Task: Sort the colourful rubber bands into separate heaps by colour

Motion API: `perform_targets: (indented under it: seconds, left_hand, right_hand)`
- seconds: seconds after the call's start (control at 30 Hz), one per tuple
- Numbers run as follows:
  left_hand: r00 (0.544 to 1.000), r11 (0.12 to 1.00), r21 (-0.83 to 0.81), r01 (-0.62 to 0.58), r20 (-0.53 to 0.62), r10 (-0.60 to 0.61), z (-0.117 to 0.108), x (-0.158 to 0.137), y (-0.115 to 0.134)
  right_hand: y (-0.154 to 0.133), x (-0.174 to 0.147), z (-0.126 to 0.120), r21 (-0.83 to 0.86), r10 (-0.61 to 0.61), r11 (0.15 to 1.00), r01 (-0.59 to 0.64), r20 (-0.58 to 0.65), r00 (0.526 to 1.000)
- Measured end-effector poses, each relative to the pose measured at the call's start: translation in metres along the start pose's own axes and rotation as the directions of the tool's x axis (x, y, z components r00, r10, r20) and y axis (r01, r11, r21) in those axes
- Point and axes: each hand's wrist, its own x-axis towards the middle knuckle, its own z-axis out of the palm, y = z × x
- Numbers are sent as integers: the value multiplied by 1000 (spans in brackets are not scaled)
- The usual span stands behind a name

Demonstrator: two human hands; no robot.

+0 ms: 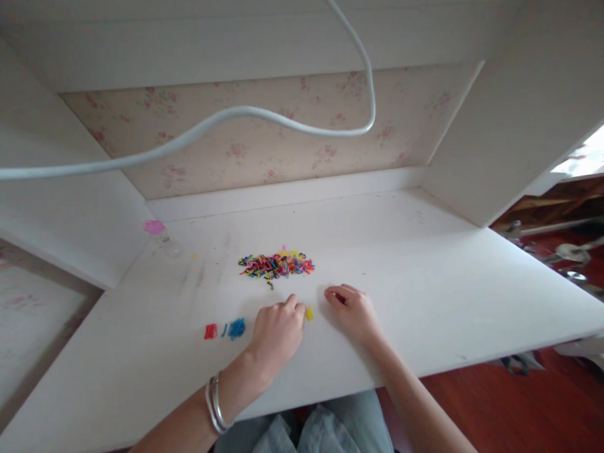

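My left hand [279,327] rests on the white table with its fingers curled, its fingertips at the left edge of a small group of yellow rubber bands [309,313]; what is in them is hidden. To the right of that group is my right hand [354,312], its thumb and forefinger closed together; I cannot make out anything between them. A mixed heap of many-coloured rubber bands [276,264] lies beyond both hands. Left of my left hand are a blue group of bands [237,328] and a red group [210,331].
A clear container [171,247] with a pink part [154,227] lies at the back left of the table [398,249]. A white cable [247,112] hangs across the view above. White side panels [516,97] and a papered back wall enclose the table.
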Motion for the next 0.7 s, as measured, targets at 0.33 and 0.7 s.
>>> perform_targets:
  seconds: [0.33, 0.7]
  left_hand:
    - [1000, 1000, -12, 19, -7, -19, 7, -3, 17]
    - [903, 941, -195, 275, -284, -323, -18, -56, -50]
  right_hand:
    - [-3, 0, -2, -7, -3, 1000, 3, 25, 1000]
    - [2, -1, -2, -14, 6, 1000, -6, 17, 1000]
